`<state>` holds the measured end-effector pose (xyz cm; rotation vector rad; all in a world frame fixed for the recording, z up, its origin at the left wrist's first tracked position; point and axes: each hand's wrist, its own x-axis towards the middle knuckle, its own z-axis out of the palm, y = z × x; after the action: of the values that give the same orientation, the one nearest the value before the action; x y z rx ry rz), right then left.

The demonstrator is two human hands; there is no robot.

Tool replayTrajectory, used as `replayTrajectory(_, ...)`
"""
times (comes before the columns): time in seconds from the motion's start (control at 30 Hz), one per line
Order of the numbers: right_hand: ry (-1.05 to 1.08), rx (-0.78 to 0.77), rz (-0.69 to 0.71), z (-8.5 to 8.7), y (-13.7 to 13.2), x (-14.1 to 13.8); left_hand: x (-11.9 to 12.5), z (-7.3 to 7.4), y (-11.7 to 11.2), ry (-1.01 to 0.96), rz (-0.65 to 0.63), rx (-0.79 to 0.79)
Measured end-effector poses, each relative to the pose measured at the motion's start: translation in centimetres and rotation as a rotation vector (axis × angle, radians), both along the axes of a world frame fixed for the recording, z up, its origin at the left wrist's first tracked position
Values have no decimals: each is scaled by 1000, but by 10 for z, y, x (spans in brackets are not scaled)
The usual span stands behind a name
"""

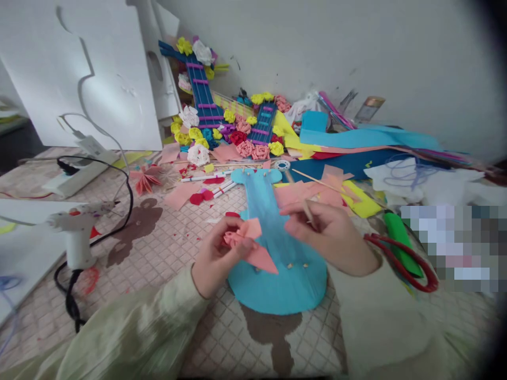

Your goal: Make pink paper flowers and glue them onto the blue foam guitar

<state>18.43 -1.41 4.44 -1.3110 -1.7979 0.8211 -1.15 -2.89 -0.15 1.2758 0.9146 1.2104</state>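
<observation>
Glue gun (78, 245) is standing at the left, well apart from the hands. Pink crepe paper (259, 257) is being pinched in the left hand (224, 253), above a light-blue guitar-shaped cutout (273, 298) that is lying on the table (150, 290). One end is being held gathered while flaps are sticking out loose, so the piece is judged only partly shaped, with the flaps left to work. What looks like a wooden stick (308, 213) is being gripped in the right hand (335, 237). Red-handled scissors (431, 284) are lying farther right. No readable writing or brand is being shown.
</observation>
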Motion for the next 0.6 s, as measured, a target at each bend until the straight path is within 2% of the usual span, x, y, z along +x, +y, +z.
replayTrajectory(0.07, 19, -47, 100, -4, -6, -15, 4, 1, -6, 50, -84, -1)
replayTrajectory(0.17, 13, -53, 202, -12, -10, -29, 8, 2, -10, 61, -135, 6)
replayTrajectory(0.4, 80, -140, 203, -17, -9, -29, 11, 0, -6, 43, -103, -80)
replayTrajectory(0.6, 129, -180, 162, -17, -8, -26, 10, -1, -5, 45, -108, -59)
